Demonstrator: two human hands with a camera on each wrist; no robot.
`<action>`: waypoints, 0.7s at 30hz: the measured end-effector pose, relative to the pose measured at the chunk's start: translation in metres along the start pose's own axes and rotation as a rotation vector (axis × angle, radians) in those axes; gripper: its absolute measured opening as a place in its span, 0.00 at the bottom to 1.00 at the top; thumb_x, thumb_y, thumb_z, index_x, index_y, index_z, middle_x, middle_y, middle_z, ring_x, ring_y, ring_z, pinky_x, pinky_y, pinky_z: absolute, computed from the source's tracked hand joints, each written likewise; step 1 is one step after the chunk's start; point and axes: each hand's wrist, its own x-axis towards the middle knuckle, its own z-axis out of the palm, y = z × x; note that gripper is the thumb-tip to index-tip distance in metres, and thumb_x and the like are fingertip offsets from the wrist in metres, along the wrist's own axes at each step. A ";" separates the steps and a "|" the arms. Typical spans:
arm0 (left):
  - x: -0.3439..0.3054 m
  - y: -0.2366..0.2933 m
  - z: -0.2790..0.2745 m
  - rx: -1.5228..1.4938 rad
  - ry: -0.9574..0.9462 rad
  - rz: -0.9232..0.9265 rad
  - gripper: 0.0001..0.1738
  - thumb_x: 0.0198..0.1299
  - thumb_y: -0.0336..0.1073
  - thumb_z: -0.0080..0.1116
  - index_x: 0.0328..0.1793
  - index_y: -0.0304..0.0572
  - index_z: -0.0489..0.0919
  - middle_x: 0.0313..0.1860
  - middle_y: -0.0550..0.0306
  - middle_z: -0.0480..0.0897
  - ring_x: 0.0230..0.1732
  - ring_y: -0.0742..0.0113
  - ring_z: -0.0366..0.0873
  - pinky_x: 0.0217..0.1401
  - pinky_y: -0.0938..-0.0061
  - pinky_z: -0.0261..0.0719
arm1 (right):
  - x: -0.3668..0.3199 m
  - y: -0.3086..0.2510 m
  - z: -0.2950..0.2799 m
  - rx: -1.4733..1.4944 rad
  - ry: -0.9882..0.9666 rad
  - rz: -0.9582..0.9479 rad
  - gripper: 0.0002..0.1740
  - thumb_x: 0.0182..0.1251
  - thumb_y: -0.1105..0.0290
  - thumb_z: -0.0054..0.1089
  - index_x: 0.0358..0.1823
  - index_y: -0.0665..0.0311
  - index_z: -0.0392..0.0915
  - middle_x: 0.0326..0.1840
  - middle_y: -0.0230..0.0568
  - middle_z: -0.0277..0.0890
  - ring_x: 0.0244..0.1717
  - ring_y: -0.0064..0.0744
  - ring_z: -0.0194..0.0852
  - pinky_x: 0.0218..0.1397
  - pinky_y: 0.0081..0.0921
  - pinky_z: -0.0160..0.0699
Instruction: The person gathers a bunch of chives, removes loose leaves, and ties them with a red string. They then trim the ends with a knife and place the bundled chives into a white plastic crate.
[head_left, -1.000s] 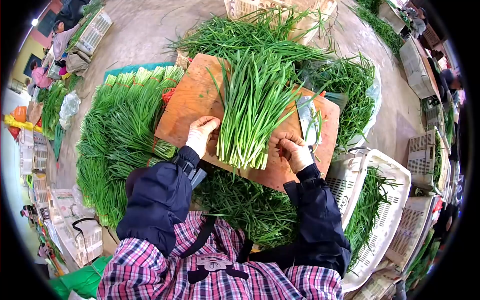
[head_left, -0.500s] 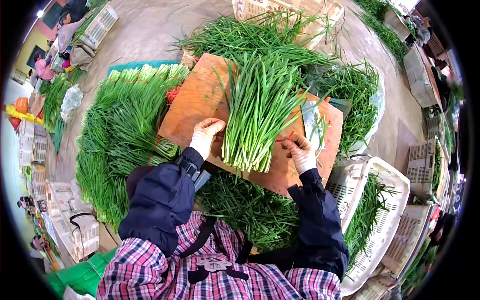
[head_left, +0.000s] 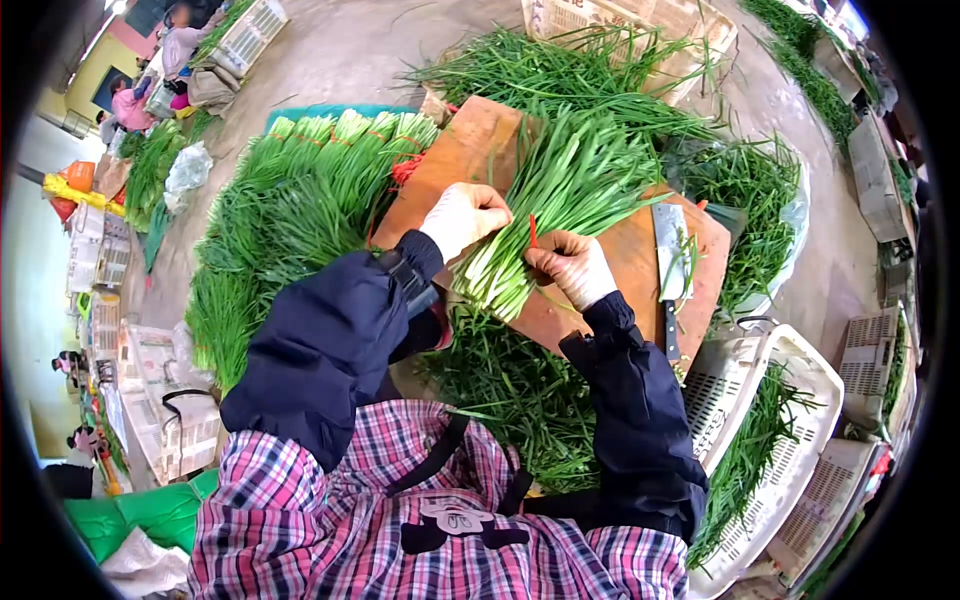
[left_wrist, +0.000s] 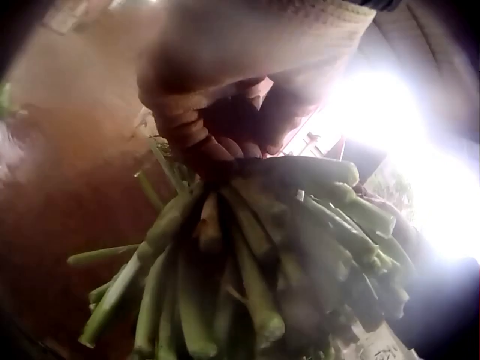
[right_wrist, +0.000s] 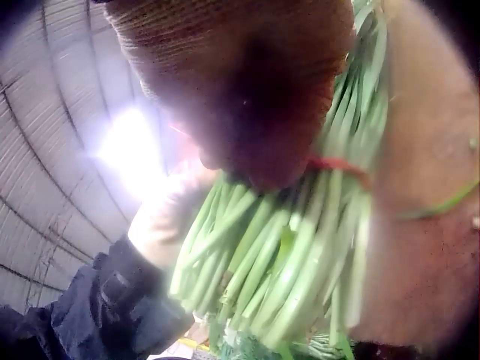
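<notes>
A bunch of garlic chives [head_left: 575, 180] lies slanted across a wooden board [head_left: 440, 175], cut ends towards the person. At its left side is my left hand [head_left: 462, 220], fingers curled and fingertips pinched together at the stems. A thin red line shows beside its fingers in the left wrist view. My right hand [head_left: 575, 268] pinches a red tie [head_left: 533, 230], whose end sticks up above the stems. In the right wrist view the red tie [right_wrist: 341, 166] passes across the stems [right_wrist: 277, 255]. A cleaver [head_left: 672, 255] with a black handle lies on the board's right part.
Tied bunches of chives [head_left: 300, 200] are stacked to the left. Loose chives [head_left: 600, 75] are heaped behind the board, and more chives [head_left: 740, 215] lie at its right. A white crate [head_left: 810, 430] with chives stands at the right. People [head_left: 130, 105] work at the far left.
My hands have come closer together at the stems, and the right has brought the red tie up against the bunch. The bunch is drawn narrower and slants more. The head view has shifted left.
</notes>
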 end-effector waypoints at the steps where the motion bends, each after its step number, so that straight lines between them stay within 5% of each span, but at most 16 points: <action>1: 0.002 -0.004 -0.002 0.006 -0.016 0.028 0.06 0.54 0.33 0.64 0.33 0.36 0.84 0.26 0.58 0.83 0.30 0.74 0.77 0.38 0.74 0.76 | 0.001 0.004 0.007 0.033 0.014 -0.002 0.07 0.62 0.72 0.68 0.30 0.69 0.82 0.23 0.34 0.79 0.23 0.21 0.73 0.28 0.22 0.73; 4: 0.000 -0.017 0.001 0.129 0.038 -0.001 0.07 0.54 0.34 0.64 0.32 0.36 0.83 0.23 0.58 0.82 0.27 0.73 0.76 0.35 0.73 0.76 | 0.015 0.053 0.023 0.121 0.078 -0.031 0.06 0.62 0.73 0.67 0.30 0.69 0.81 0.23 0.33 0.78 0.23 0.21 0.71 0.29 0.22 0.73; 8: -0.004 -0.038 0.024 0.309 0.400 0.159 0.07 0.54 0.33 0.64 0.33 0.37 0.82 0.23 0.51 0.82 0.26 0.69 0.78 0.34 0.71 0.77 | 0.010 0.065 0.043 0.190 0.193 -0.143 0.06 0.63 0.73 0.65 0.31 0.69 0.81 0.24 0.31 0.77 0.24 0.20 0.71 0.31 0.20 0.74; 10: -0.011 -0.040 0.040 0.380 0.613 0.284 0.05 0.55 0.32 0.63 0.32 0.37 0.81 0.26 0.47 0.82 0.29 0.52 0.81 0.35 0.65 0.78 | 0.014 0.073 0.042 0.187 0.218 -0.166 0.06 0.64 0.73 0.65 0.32 0.69 0.81 0.25 0.31 0.78 0.25 0.19 0.72 0.32 0.20 0.74; 12: -0.015 -0.050 0.058 0.377 0.786 0.336 0.05 0.55 0.32 0.63 0.32 0.39 0.81 0.29 0.48 0.82 0.33 0.49 0.81 0.38 0.62 0.78 | 0.008 0.073 0.042 0.193 0.221 -0.190 0.07 0.64 0.73 0.65 0.34 0.71 0.81 0.26 0.31 0.79 0.27 0.17 0.72 0.33 0.18 0.73; 14: -0.017 -0.062 0.070 0.372 0.851 0.396 0.03 0.55 0.30 0.62 0.33 0.41 0.80 0.31 0.49 0.80 0.36 0.50 0.79 0.42 0.61 0.76 | 0.006 0.077 0.037 0.087 0.216 -0.190 0.08 0.63 0.71 0.66 0.33 0.70 0.81 0.27 0.33 0.80 0.27 0.18 0.72 0.34 0.20 0.74; 16: -0.020 -0.062 0.069 0.345 0.828 0.426 0.02 0.56 0.29 0.62 0.33 0.42 0.79 0.30 0.50 0.79 0.34 0.49 0.78 0.41 0.60 0.76 | -0.003 0.061 0.037 -0.449 0.284 -0.467 0.06 0.55 0.71 0.67 0.31 0.65 0.82 0.30 0.45 0.78 0.31 0.41 0.79 0.38 0.32 0.78; 18: -0.018 -0.065 0.064 0.354 0.844 0.474 0.03 0.56 0.28 0.62 0.33 0.42 0.78 0.30 0.50 0.79 0.33 0.51 0.77 0.39 0.62 0.75 | -0.015 0.026 0.046 -0.714 0.269 -0.569 0.05 0.52 0.72 0.66 0.30 0.63 0.81 0.31 0.43 0.77 0.34 0.49 0.78 0.38 0.36 0.78; 21: -0.009 -0.081 0.059 0.297 0.849 0.467 0.04 0.56 0.28 0.62 0.34 0.41 0.78 0.32 0.49 0.78 0.34 0.54 0.76 0.40 0.66 0.75 | 0.000 0.003 0.044 -0.914 0.142 -0.900 0.05 0.48 0.73 0.66 0.28 0.60 0.79 0.33 0.39 0.77 0.40 0.47 0.77 0.41 0.39 0.78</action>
